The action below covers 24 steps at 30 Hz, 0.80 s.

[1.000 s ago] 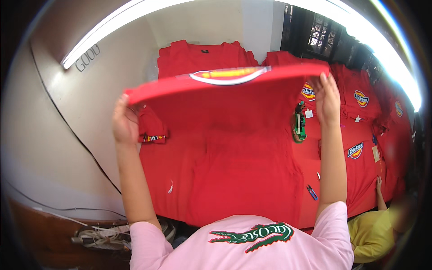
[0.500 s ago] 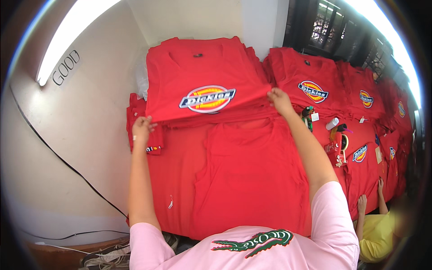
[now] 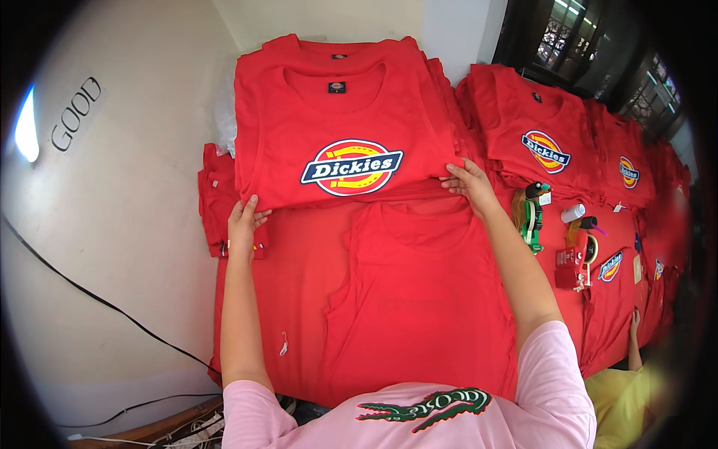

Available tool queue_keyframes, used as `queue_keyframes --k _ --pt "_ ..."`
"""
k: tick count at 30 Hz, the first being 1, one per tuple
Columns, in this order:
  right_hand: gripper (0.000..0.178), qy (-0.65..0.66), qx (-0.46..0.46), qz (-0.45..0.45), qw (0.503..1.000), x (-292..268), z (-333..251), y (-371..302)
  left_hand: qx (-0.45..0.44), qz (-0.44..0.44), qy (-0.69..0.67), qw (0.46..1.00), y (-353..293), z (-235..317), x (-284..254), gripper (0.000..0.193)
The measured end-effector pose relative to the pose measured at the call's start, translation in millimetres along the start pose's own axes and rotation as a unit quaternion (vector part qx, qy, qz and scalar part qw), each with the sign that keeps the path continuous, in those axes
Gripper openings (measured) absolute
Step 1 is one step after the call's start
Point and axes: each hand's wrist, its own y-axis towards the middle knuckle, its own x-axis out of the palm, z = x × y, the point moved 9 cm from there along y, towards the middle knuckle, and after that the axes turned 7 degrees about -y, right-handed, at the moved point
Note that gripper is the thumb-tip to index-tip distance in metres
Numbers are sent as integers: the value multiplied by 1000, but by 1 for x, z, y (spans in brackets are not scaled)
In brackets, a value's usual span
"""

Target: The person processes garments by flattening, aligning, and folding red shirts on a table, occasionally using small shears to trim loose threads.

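A folded red tank top (image 3: pixel 284 153) with a bold oval print lies on top of a tall stack of the same garments. My left hand (image 3: pixel 243 224) is at its lower left corner, fingers apart, fingertips by the edge. At its lower right corner is my right hand (image 3: pixel 471 187), its fingers also spread and touching the hem. In front of the stack, between my forearms, another red tank top (image 3: pixel 422 299) is spread flat with no print showing.
Right of the stack stand more red garment piles (image 3: pixel 516 112). A green tape dispenser (image 3: pixel 532 224), a white bottle (image 3: pixel 573 213) and a red tape dispenser (image 3: pixel 574 266) sit on the red-covered table (image 3: pixel 292 299). A wall (image 3: pixel 127 224) borders the left. A co-worker's arm (image 3: pixel 634 344) shows lower right.
The tank top that was stretched between my pinched hands now lies smooth on the stack. My fingers have loosened and spread at its corners. The view has shifted slightly.
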Motion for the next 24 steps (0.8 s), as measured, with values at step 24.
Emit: queue_keyframes --k 24 --pt "27 65 -312 -10 948 5 -286 -142 99 -235 -74 964 -62 263 29 47"
